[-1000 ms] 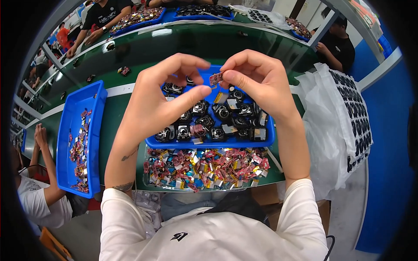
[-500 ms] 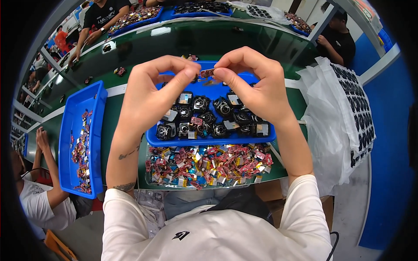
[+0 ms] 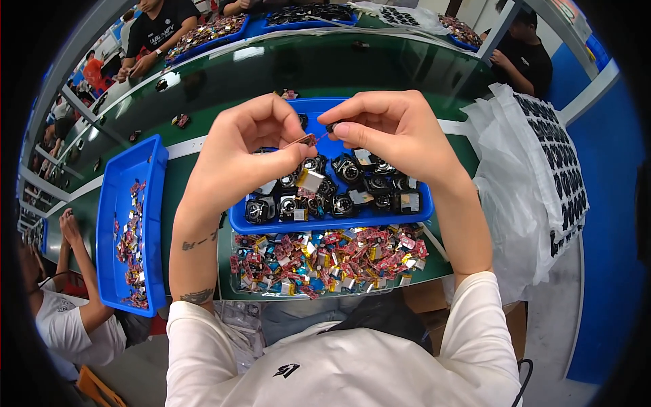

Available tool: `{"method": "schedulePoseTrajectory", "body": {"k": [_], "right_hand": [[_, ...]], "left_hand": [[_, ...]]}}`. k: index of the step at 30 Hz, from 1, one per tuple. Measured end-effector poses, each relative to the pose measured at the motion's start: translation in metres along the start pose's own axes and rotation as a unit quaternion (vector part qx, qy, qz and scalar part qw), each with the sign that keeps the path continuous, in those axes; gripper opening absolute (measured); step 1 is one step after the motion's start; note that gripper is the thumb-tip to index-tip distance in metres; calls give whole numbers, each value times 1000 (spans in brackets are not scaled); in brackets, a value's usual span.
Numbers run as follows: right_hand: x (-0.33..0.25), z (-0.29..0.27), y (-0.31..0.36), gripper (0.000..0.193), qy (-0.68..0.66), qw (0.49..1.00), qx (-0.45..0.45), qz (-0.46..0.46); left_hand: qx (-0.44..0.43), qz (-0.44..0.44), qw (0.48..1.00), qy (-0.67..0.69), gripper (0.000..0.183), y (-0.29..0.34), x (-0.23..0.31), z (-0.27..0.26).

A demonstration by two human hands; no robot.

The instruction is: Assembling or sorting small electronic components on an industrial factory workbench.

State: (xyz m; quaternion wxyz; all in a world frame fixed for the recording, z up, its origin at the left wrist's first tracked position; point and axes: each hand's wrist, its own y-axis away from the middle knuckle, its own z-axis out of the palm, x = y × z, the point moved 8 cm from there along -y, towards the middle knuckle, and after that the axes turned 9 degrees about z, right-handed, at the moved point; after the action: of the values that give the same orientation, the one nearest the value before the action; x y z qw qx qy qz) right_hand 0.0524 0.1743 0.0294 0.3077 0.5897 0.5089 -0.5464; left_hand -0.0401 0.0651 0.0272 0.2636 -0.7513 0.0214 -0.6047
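Over a blue tray, my left hand pinches a small red circuit board between thumb and fingers. A silver and yellow battery shows just below that board and seems to hang from it. My right hand pinches a small dark part, with a thin reddish wire running across to the board. Beneath both hands, black watch-like housings with round centres fill the tray. Closer to me lies a heap of red boards with batteries in a shallow clear tray.
A long blue bin with loose boards stands at my left. White plastic wrapping and a sheet of black parts lie at the right. Beyond is a green bench with scattered pieces. Co-workers sit at the left and across.
My hands have drawn a little apart and nearer to me. The circuit board has tilted and a battery now shows below it. Across the bench, a co-worker has brought both hands together.
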Motion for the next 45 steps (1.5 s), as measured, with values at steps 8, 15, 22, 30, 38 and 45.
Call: {"method": "schedulePoseTrajectory", "body": {"k": [8, 15, 22, 30, 38, 45], "right_hand": [[-2, -4, 4, 12, -32, 999, 22, 27], [-8, 3, 9, 13, -121, 992, -39, 23], [-8, 10, 8, 12, -105, 994, -41, 5], [-13, 2, 12, 12, -29, 998, 28, -39], [-15, 8, 9, 13, -14, 994, -8, -108], [53, -7, -11, 11, 661, 749, 46, -23]], "left_hand": [[26, -13, 996, -82, 16, -1, -5, -3], [21, 9, 1000, -20, 13, 0, -2, 0], [6, 10, 1000, 7, 12, -1, 0, 6], [54, 1, 998, -28, 13, 0, -2, -4], [-5, 2, 1000, 10, 12, 0, -4, 6], [26, 21, 999, 7, 12, -2, 0, -1]]}}
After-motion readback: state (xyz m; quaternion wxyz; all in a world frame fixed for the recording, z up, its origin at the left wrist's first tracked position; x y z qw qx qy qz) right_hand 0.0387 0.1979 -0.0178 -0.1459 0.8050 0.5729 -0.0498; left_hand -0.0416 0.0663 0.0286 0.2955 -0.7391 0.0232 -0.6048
